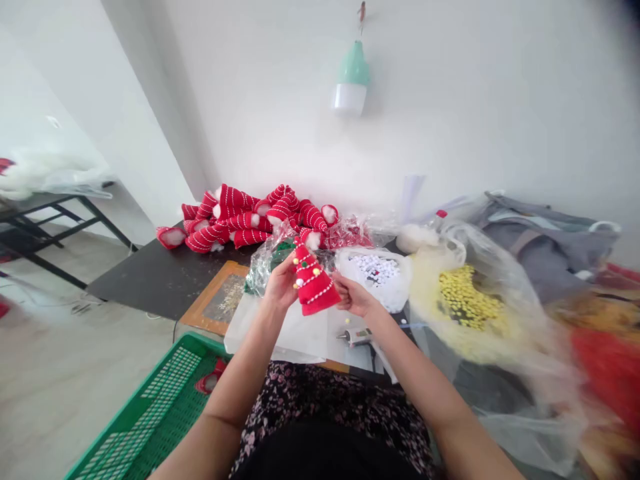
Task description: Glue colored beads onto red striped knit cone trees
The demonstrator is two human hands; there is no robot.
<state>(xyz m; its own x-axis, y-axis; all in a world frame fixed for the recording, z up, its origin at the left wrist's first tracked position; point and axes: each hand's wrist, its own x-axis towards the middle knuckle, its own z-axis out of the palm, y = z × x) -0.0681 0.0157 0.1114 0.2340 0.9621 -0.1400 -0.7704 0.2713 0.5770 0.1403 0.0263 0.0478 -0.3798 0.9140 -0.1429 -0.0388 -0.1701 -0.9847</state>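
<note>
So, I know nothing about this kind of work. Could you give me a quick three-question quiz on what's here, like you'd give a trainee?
1. True or false: the left hand and the right hand both hold the red cone, while the glue gun is in neither.

2. What hangs on the wall?
a) a clock
b) a lamp
c) a mirror

3. Fill in the colour: the basket at the lower left is ____.

Key: 1 true; 2 b; 3 green.
</note>
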